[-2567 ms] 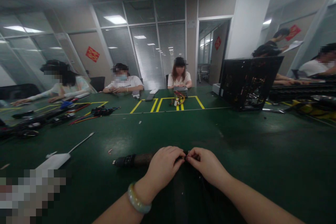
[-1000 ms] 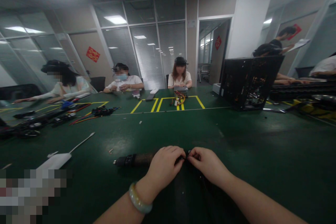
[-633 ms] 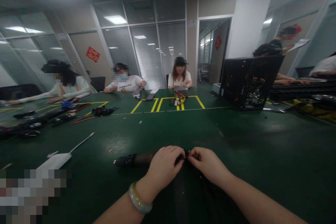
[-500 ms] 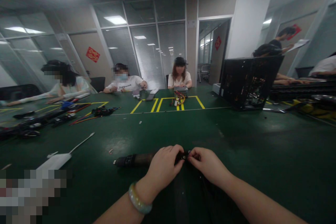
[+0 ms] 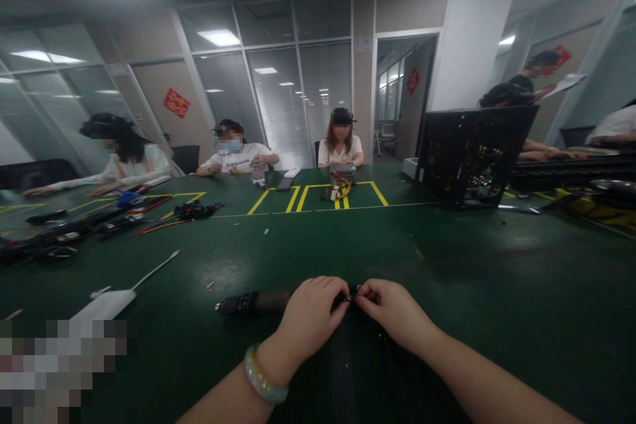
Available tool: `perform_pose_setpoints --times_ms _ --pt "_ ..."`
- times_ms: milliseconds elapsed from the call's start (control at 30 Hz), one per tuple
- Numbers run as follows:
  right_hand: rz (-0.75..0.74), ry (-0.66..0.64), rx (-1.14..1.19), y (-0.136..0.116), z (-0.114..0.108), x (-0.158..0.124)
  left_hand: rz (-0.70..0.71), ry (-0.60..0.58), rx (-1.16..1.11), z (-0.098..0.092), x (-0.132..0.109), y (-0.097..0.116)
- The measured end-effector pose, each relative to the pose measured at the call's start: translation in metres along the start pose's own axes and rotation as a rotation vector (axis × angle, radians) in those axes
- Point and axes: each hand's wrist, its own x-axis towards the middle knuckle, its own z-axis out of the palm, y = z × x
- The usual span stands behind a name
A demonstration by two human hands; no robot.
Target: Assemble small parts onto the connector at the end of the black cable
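So the small dark part point(image 5: 349, 299) sits right between the fingertips, with the left hand point(image 5: 314, 308) curled to a narrow gap around it and the right hand point(image 5: 392, 310) pinched nearly closed at its other side, though it's too tiny to make out. Both hands are palm-down, wrists low, forearms angling inward over the green table point(image 5: 308, 248), and a dark drill-like tool point(image 5: 258, 303) pokes out left from behind the left hand.

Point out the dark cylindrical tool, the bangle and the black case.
Dark cylindrical tool point(image 5: 264, 303): head view, on its brown barrel.
Bangle point(image 5: 257, 376): head view, middle of the band.
Black case point(image 5: 471, 158): head view, large near face.
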Motion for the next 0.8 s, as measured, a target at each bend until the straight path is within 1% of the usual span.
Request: perform_pose_setpoints --times_ms 133,300,533,700,800 --pt "-0.002 0.004 0.008 -0.0021 -0.0007 -0.0015 0.035 -0.010 -0.009 -0.0002 0.0005 -0.0003" --pt "-0.024 0.019 -0.009 0.0001 0.0018 0.0001 -0.013 -0.005 0.002 0.0006 0.0011 -0.0007" --pt "-0.033 0.024 -0.017 -0.0030 0.0003 0.0002 0.054 -0.009 -0.016 0.0012 0.0011 -0.0026" --pt "-0.026 0.014 -0.016 -0.0043 -0.0011 -0.0011 -0.005 0.000 -0.016 0.0016 0.0007 -0.0020" --pt "-0.024 0.008 -0.008 -0.0040 -0.0013 -0.0013 -0.002 -0.004 -0.014 0.0008 0.0004 -0.0011"
